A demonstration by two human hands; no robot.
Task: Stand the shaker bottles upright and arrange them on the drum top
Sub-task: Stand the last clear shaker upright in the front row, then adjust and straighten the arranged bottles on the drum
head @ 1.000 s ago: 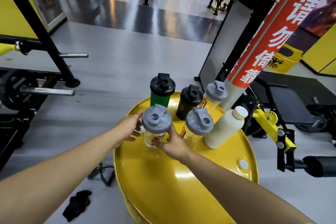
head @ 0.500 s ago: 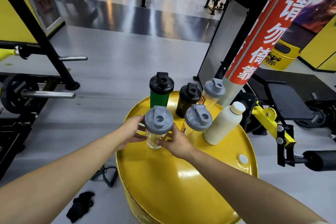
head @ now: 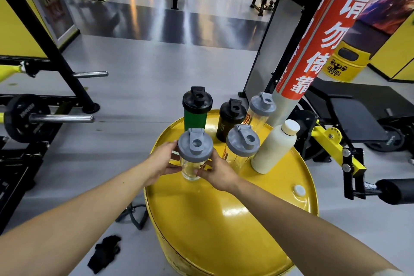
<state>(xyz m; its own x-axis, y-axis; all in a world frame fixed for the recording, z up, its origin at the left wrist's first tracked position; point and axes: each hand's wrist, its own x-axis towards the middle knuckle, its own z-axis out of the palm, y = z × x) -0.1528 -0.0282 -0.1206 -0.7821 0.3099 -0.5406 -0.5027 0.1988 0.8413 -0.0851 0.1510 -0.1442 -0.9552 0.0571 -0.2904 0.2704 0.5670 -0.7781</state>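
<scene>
A clear shaker bottle with a grey lid stands upright near the left rim of the yellow drum top. My left hand and my right hand both grip its clear body from either side. Behind it stand a green shaker with a black lid and a black shaker. Two more clear grey-lidded shakers and a cream bottle with a white cap stand upright to the right.
A red and grey pillar rises just behind the drum. A yellow and black machine arm juts out at the right. A barbell rack stands left. A black cloth and a cable lie on the floor.
My left hand has closed onto the front grey-lidded shaker, so both hands now hold it. The other bottles have not moved.
</scene>
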